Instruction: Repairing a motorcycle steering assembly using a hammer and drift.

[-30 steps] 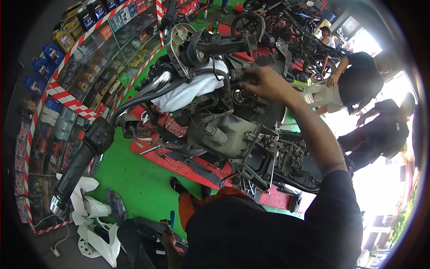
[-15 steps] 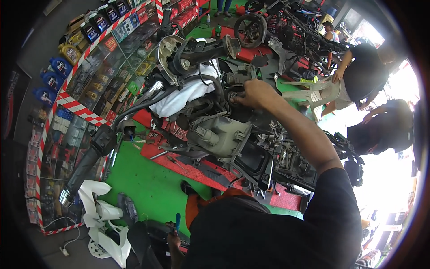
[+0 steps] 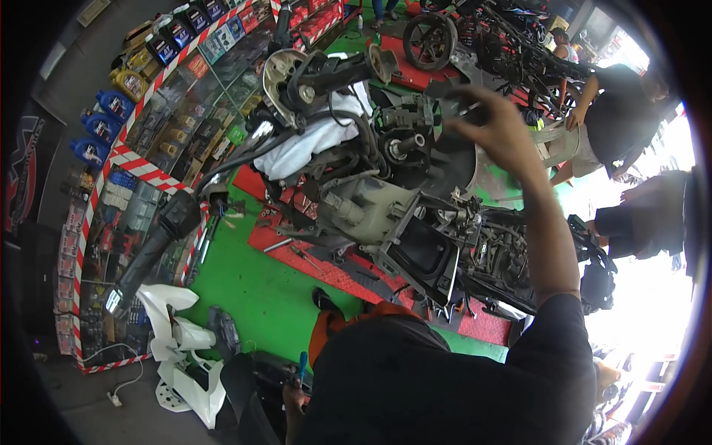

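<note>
My right hand (image 3: 482, 119) is raised above and right of the exposed metal steering stem (image 3: 407, 145), fingers curled round something small and dark that I cannot make out. My left hand (image 3: 295, 391), low by my side, grips a blue-handled tool (image 3: 302, 365), perhaps a screwdriver. The dismantled scooter has its handlebar assembly (image 3: 300, 93) lifted aside, with a white cloth (image 3: 311, 144) under it. A grey plastic inner panel (image 3: 356, 208) and a black compartment (image 3: 419, 256) lie below the stem.
Glass display cases (image 3: 126, 245) with oil bottles on top line the left. White body panels (image 3: 182, 378) lie low left. A red platform (image 3: 289, 259) holds tools under the scooter. Co-workers (image 3: 615, 111) stand at right beside a plastic chair (image 3: 552, 144); another motorcycle (image 3: 430, 41) is behind.
My right hand has lifted off the steering stem and moved up and right, uncovering the stem's top. My left hand still holds the blue-handled tool.
</note>
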`<move>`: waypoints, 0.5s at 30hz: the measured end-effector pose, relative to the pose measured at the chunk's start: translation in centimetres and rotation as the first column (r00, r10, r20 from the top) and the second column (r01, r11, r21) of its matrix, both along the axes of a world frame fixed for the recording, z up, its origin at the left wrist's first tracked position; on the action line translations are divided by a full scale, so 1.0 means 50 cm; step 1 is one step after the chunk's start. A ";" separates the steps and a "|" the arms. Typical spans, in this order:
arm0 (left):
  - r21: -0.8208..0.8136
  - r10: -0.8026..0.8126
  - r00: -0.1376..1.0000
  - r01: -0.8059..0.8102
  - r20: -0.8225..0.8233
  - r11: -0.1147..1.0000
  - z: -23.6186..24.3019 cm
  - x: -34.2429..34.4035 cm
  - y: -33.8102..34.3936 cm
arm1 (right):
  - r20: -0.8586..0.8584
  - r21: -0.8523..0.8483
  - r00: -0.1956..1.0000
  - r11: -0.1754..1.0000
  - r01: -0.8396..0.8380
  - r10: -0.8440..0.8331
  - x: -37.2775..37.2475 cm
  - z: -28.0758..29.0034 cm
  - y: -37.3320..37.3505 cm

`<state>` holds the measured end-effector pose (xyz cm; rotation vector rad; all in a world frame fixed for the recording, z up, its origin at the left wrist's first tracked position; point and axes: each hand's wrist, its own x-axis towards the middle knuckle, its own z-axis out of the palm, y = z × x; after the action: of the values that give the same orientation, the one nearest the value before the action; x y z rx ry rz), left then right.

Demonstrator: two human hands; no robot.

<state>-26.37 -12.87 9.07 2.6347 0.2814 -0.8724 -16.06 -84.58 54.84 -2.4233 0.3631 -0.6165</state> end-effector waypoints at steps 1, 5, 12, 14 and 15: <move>-0.162 0.090 0.996 -0.090 -0.012 0.983 -0.001 0.002 0.003 | 0.105 0.063 0.992 0.995 -0.074 0.068 -0.023 0.017 0.004; -0.350 0.042 0.999 -0.030 0.026 0.936 0.005 0.015 0.020 | 0.206 0.338 0.974 0.941 0.020 -0.095 -0.102 0.029 0.048; 0.090 0.032 0.999 -0.035 0.031 0.995 0.020 0.117 0.059 | 0.571 0.440 0.806 0.772 -0.459 0.153 -0.260 -0.022 0.218; 0.046 0.077 0.995 -0.080 0.061 0.996 0.018 0.167 0.077 | 0.634 0.512 0.754 0.637 -0.576 0.173 -0.252 -0.045 0.295; 0.002 0.070 0.992 -0.070 0.106 0.998 0.016 0.192 0.087 | 0.536 0.511 0.794 0.639 -0.575 0.286 -0.230 -0.059 0.335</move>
<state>-16.75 -8.52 9.84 2.6485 0.3472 -0.7079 -27.54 -67.81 51.88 -1.5452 -0.1910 -0.6161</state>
